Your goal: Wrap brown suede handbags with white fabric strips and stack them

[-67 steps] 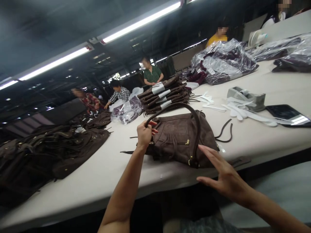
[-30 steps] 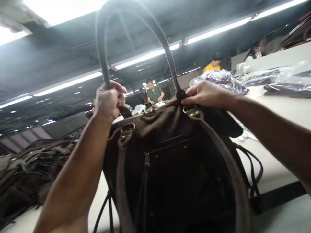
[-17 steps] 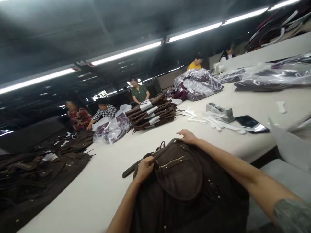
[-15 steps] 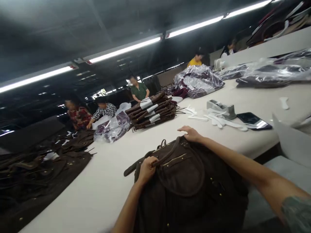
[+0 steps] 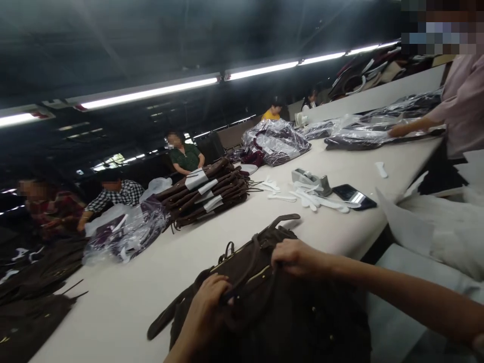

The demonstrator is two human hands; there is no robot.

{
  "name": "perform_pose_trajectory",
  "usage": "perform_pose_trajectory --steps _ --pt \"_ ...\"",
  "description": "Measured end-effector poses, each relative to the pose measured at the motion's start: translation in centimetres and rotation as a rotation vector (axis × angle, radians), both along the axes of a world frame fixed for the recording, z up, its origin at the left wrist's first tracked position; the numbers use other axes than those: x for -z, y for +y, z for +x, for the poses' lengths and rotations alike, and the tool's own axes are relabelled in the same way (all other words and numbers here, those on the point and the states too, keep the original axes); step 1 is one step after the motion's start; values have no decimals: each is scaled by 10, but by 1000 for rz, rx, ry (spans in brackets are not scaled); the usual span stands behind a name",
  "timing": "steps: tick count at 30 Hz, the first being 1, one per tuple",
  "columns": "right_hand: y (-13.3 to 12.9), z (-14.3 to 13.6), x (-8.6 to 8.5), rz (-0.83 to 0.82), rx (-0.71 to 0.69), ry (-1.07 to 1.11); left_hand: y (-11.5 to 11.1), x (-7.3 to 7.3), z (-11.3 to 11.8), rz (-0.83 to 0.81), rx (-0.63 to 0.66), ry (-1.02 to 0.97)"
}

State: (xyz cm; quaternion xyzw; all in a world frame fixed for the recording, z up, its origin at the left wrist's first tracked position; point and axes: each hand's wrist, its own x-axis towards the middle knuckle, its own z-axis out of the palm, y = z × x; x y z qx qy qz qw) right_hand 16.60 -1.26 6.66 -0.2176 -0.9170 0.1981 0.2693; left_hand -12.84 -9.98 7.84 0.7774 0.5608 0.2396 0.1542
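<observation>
A dark brown handbag [image 5: 295, 312] with brass studs and a zipped top stands at the near edge of the table, below me. My left hand [image 5: 212, 297] is closed around the left part of its looped handle [image 5: 242, 280]. On the right, my right hand [image 5: 295, 257] has its fingers curled over the handle and upper edge of the bag. A strap end [image 5: 285, 219] sticks out past the far right corner, and another strap end [image 5: 166, 315] juts out to the left. The lower part of the bag is dark and cut off by the frame.
Beyond the bag lie a stack of brown bags [image 5: 207, 191], white strips [image 5: 310, 199], a tape dispenser [image 5: 312, 181] and a phone [image 5: 353, 196]. Plastic-wrapped bags [image 5: 278, 141] sit farther back. At right, a co-worker's hand [image 5: 401, 131] touches a wrapped bag. White sheets [image 5: 434, 232] are near my right arm.
My right hand has come down from the far right corner and closed on the handle. My left hand stays on it. The view has swung right, bringing a co-worker into sight.
</observation>
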Motion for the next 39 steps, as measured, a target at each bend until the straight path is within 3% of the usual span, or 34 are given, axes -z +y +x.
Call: perform_pose_trajectory --steps 2,5,8,10,12,15,18,20,22,25,28,32,36,39 --pt "27 -18 -17 -56 68 167 14 -18 13 -71 -74 -242" --pt "79 -58 -34 -209 60 393 44 -56 28 -216 -177 -670" --pt "135 -99 -27 -403 130 429 83 -89 28 -372 -195 -1073" --pt "170 -112 -15 -458 275 386 109 -95 17 -415 -245 -1329" --pt "205 -110 -1 -437 465 365 133 -85 2 -443 -294 -1566" --pt "256 -81 20 -353 778 313 165 -41 -14 -455 -309 -1797" --pt "304 -47 38 -293 996 189 194 12 -12 -525 -417 -1809" --pt "333 -35 49 -288 1055 77 207 35 -4 -590 -475 -1764" --pt "358 -34 58 -289 1084 -31 216 47 2 -584 -443 -1709" --pt "387 -41 67 -291 1125 -145 222 50 1 -529 -376 -1598" --pt "398 -45 69 -288 1150 -185 223 49 -3 -491 -333 -1547" --pt "382 -46 55 -213 1132 -129 222 49 -3 -423 -253 -1522" --pt "343 -64 18 -145 1053 -37 222 48 -1 -345 -276 -1513" --pt "294 -90 -10 -176 870 -6 223 47 -3 -295 -330 -1517"
